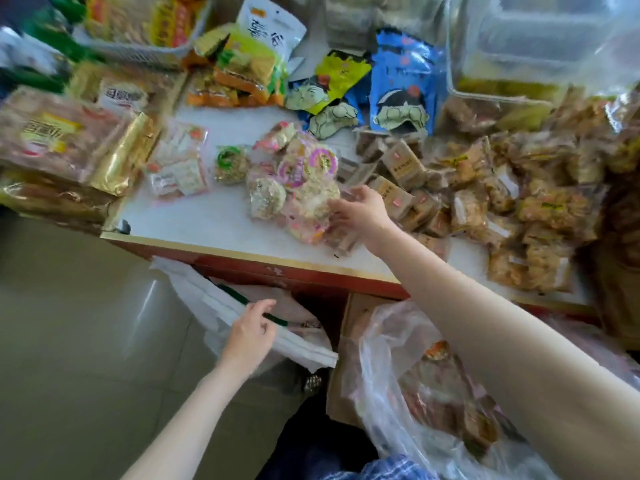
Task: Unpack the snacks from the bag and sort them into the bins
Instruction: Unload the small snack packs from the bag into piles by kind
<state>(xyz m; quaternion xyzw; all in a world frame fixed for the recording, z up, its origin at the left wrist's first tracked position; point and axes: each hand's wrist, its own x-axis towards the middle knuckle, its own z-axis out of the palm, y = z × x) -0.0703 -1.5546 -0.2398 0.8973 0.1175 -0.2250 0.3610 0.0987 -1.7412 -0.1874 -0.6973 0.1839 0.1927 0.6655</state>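
Snack packets crowd the white desk (207,216). Round rice cakes (298,188) lie just left of the right hand (363,211), whose loosely curled fingers touch their wrappers. Lower down, the left hand (251,332) pinches the white bag (221,306) by its rim, well apart from the cakes.

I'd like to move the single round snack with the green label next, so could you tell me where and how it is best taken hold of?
Take the green-label round snack by its wrapper rim, coming from above on the left, near side. It lies flat on the white tabletop as a thin disc; that side is bare, while the pink-label rounds crowd its right. A pinch across the edge should lift it, I think.
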